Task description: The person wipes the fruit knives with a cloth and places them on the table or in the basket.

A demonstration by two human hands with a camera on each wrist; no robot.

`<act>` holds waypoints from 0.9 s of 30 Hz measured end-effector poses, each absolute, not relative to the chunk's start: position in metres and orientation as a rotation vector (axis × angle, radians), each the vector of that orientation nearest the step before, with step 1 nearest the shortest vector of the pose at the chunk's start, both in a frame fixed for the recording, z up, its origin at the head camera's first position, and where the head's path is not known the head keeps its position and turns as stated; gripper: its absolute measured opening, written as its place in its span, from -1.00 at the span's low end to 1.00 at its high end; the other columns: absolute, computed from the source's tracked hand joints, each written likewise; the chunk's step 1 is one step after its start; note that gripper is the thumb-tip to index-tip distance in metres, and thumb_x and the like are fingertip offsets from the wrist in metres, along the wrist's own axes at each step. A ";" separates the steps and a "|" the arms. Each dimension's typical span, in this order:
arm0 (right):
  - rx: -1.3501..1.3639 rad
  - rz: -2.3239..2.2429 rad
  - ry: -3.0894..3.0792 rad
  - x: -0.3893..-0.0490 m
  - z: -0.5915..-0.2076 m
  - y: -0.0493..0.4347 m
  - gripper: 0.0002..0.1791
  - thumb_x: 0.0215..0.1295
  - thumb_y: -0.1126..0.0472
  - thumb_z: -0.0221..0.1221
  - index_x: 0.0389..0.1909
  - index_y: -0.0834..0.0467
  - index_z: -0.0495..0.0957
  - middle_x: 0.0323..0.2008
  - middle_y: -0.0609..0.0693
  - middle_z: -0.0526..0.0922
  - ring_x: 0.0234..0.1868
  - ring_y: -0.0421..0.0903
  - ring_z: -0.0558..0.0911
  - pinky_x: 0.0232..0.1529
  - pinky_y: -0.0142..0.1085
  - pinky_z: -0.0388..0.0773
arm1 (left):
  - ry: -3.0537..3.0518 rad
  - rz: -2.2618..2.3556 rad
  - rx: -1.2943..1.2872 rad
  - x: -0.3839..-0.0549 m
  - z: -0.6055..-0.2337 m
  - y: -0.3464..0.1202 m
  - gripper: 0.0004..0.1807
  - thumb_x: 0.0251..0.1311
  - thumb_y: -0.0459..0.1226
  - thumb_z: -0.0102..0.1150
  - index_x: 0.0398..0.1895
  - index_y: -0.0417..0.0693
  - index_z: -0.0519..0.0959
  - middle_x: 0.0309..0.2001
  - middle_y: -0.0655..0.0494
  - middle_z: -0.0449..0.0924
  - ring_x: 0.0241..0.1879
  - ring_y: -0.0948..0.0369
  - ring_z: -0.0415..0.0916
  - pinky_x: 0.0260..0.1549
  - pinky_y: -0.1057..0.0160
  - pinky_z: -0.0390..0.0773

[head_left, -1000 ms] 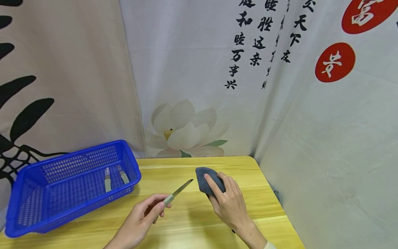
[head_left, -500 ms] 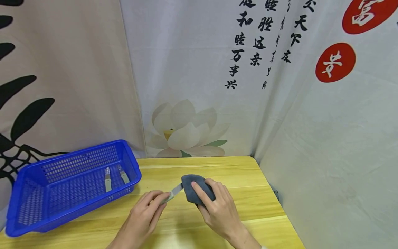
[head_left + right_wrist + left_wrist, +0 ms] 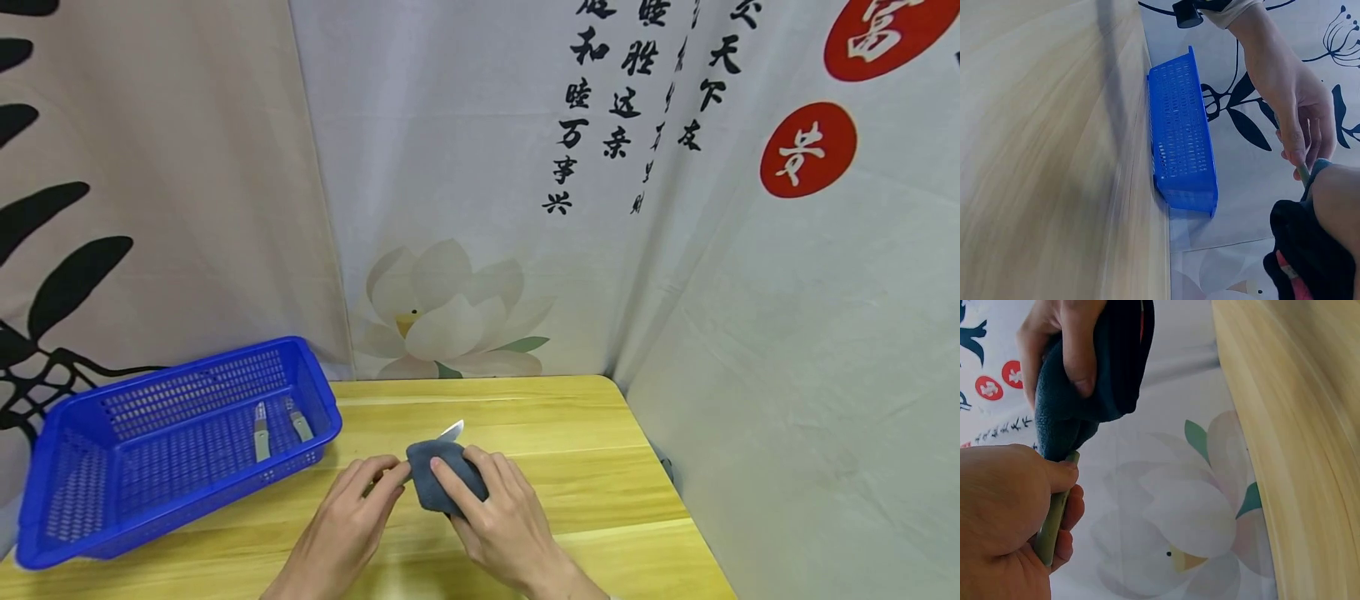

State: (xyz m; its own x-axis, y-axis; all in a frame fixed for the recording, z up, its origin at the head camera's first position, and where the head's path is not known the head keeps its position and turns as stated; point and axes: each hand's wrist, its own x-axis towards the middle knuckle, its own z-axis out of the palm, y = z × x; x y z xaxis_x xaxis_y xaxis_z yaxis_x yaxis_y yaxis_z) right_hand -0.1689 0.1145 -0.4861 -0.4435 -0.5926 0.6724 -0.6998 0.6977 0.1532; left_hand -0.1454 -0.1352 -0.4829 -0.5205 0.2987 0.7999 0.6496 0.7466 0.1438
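A knife is held in my left hand (image 3: pixel 337 521) by its pale green handle (image 3: pixel 1052 528), the thumb lying along it in the left wrist view. My right hand (image 3: pixel 510 525) grips a folded dark blue-grey cloth (image 3: pixel 442 477) that is pressed around the blade. Only the bright blade tip (image 3: pixel 453 430) pokes out past the cloth's far edge in the head view; the middle of the blade is hidden. Both hands are close together above the table. From the right wrist view, the cloth (image 3: pixel 1310 250) shows a dark underside with a pinkish-red patch.
To the left, a blue plastic basket (image 3: pixel 180 512) stands on the wooden table (image 3: pixel 600 467). Inside it lie two knives with pale handles, one (image 3: pixel 261 435) beside the other (image 3: pixel 301 423). Printed curtains (image 3: pixel 465 167) hang behind and to the sides.
The right hand has moved left with the cloth, from beyond the knife tip along the blade to near the handle. The left hand has turned slightly, still holding the knife.
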 end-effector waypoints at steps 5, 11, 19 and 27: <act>0.947 0.160 -2.165 -0.175 -0.483 0.116 -0.10 0.22 0.03 0.65 0.60 -0.12 0.55 0.24 0.14 0.68 -0.01 -0.01 0.66 -0.01 -0.20 0.72 | -2.133 -0.511 -0.726 -0.145 -0.483 -0.136 -0.40 0.87 -0.04 -0.36 0.25 -0.04 0.77 0.01 0.10 0.74 -0.09 0.19 0.67 -0.14 0.26 0.73; 0.906 0.172 -2.116 -0.187 -0.482 0.125 -0.12 0.21 0.07 0.61 0.59 -0.09 0.56 0.18 0.20 0.70 -0.07 0.03 0.65 -0.05 -0.13 0.74 | -2.125 -0.497 -0.733 -0.144 -0.483 -0.135 -0.40 0.87 -0.06 -0.36 0.24 -0.06 0.77 0.00 0.08 0.74 -0.13 0.19 0.64 -0.20 0.23 0.73; 0.837 0.171 -2.157 -0.199 -0.483 0.140 -0.23 0.34 0.08 0.50 0.59 -0.09 0.57 0.20 0.25 0.69 -0.07 0.08 0.66 -0.04 -0.06 0.76 | -2.126 -0.463 -0.735 -0.144 -0.482 -0.135 -0.36 0.89 -0.06 -0.40 0.23 -0.06 0.79 -0.02 0.12 0.73 -0.11 0.22 0.63 -0.15 0.23 0.73; 0.783 0.194 -2.176 -0.209 -0.487 0.156 -0.19 0.26 0.15 0.55 0.57 -0.06 0.59 0.20 0.29 0.68 -0.03 0.14 0.69 -0.02 0.00 0.77 | -2.144 -0.504 -0.717 -0.142 -0.481 -0.140 -0.39 0.89 -0.03 -0.36 0.24 -0.02 0.78 0.00 0.14 0.73 -0.08 0.25 0.64 -0.10 0.33 0.70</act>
State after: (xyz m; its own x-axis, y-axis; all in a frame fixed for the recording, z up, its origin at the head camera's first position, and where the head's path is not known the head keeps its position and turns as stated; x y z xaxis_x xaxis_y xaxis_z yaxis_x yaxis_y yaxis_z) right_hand -0.2090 0.1561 -0.4866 -0.4906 -0.4707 0.7334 -0.5932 0.7969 0.1146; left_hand -0.1422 -0.1397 -0.4813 -0.5173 0.3209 0.7934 0.6406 0.7599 0.1103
